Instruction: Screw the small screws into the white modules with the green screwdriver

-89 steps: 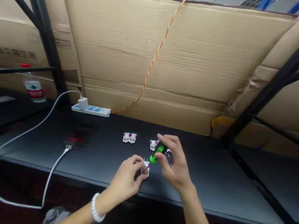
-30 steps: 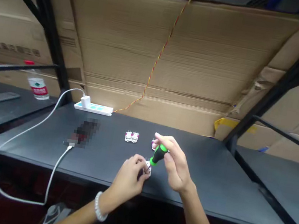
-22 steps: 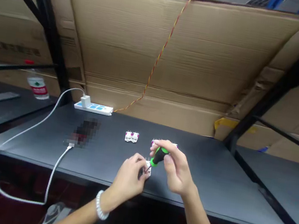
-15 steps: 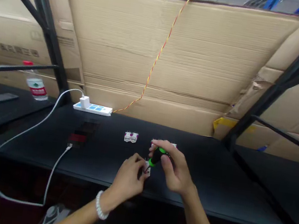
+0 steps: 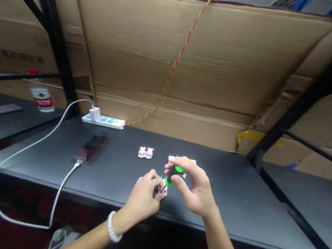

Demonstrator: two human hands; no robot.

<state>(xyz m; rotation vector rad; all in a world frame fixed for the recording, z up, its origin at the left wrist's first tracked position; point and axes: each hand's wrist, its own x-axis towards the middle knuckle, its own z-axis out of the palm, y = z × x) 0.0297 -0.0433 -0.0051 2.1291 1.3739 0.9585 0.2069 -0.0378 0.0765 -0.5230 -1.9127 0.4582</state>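
Observation:
Near the front edge of the black table, my left hand [image 5: 145, 196] pinches a small white part [image 5: 164, 191] and steadies it on the surface. My right hand [image 5: 195, 187] grips a black and green screwdriver [image 5: 170, 178], tilted with its shaft running down to the white part. The exact contact of the tip is partly hidden by my left fingers. Beyond my hands lies a pair of similar white parts with purple sides [image 5: 145, 152]. More white parts [image 5: 193, 161] sit behind my right hand, mostly covered by it.
At the back left a white power strip [image 5: 112, 122] holds a plug [image 5: 94, 113], whose white cable [image 5: 30, 147] loops over the front edge to a blurred-out object [image 5: 93, 148]. A bottle [image 5: 42, 97] stands at far left. Black frame posts [image 5: 300, 100] and cardboard [image 5: 226, 66] enclose the table.
My right thumb has shifted a little to the left on the screwdriver, and the handle has turned slightly. My left hand stays on the white part. The picture's lighting differs.

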